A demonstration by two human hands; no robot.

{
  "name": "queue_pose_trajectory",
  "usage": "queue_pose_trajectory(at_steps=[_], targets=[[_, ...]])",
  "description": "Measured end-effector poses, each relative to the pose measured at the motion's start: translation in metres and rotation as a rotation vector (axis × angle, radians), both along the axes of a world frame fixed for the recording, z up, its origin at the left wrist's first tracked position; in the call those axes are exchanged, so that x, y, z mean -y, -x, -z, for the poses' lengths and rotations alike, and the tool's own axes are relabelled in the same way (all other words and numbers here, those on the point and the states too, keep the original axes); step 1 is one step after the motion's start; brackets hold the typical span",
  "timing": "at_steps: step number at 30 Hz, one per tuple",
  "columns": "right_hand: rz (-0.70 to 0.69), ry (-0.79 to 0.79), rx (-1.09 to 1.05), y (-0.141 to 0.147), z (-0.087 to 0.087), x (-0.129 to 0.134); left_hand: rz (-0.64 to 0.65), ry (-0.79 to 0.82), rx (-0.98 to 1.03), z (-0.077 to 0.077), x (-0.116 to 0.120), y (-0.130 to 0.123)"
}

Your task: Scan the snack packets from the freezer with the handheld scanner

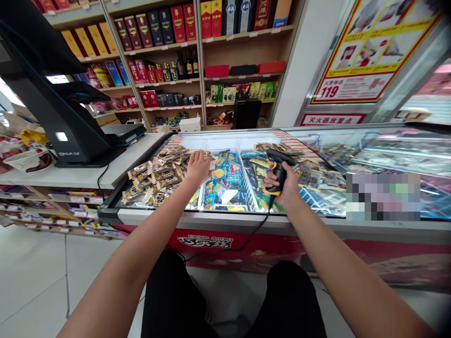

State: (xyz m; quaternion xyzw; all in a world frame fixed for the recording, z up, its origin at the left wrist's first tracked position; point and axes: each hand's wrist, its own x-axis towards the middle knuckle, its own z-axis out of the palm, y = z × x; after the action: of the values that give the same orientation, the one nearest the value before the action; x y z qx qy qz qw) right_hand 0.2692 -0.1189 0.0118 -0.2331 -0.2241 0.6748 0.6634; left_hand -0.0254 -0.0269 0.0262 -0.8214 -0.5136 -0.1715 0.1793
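Observation:
My right hand (289, 183) is wrapped round the grip of a black and yellow barcode scanner (276, 171), held over the freezer top. A dark cable runs down from the scanner's handle. My left hand (199, 166) lies palm down at the right edge of a pile of small brown and gold snack packets (164, 173). Its fingers point away from me and touch the packets; the fingertips are partly hidden. More such packets (313, 173) lie right of the scanner. Under the glass, blue bags of frozen goods (225, 176) stand between white wire dividers.
The chest freezer (141, 218) has a red front and reaches far to the right. On the counter at left stand a black checkout terminal (66, 117) and a patterned bowl (30, 160). Shelves (169, 84) of boxes and bottles line the back. A fire notice (373, 51) hangs at right.

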Motion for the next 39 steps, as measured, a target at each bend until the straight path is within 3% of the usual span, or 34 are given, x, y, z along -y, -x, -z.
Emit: queue_pose_trajectory(at_steps=[5,12,16,20,24,28,34,39], targets=[[0.054,-0.11,-0.112,-0.041,-0.004,0.014,0.172,0.093,0.033,0.019,0.021,-0.058],[0.137,-0.055,-0.254,-0.123,0.004,0.051,0.381,0.373,0.109,0.031,0.042,-0.193],[0.204,-0.02,-0.351,-0.126,0.009,0.055,0.406,0.37,0.202,0.03,0.048,-0.258],[0.239,-0.019,-0.379,-0.121,0.011,0.051,0.483,0.267,0.203,0.034,0.05,-0.29],[0.228,-0.025,-0.411,-0.122,0.012,0.052,0.544,0.174,0.142,0.036,0.05,-0.288],[0.249,-0.032,-0.407,-0.123,0.012,0.054,0.675,0.15,0.01,0.027,0.05,-0.266],[0.246,-0.045,-0.333,-0.121,0.011,0.055,0.754,0.302,0.007,0.02,0.042,-0.205],[0.23,-0.034,-0.248,-0.121,0.01,0.055,0.675,0.351,0.035,0.025,0.026,-0.148]])
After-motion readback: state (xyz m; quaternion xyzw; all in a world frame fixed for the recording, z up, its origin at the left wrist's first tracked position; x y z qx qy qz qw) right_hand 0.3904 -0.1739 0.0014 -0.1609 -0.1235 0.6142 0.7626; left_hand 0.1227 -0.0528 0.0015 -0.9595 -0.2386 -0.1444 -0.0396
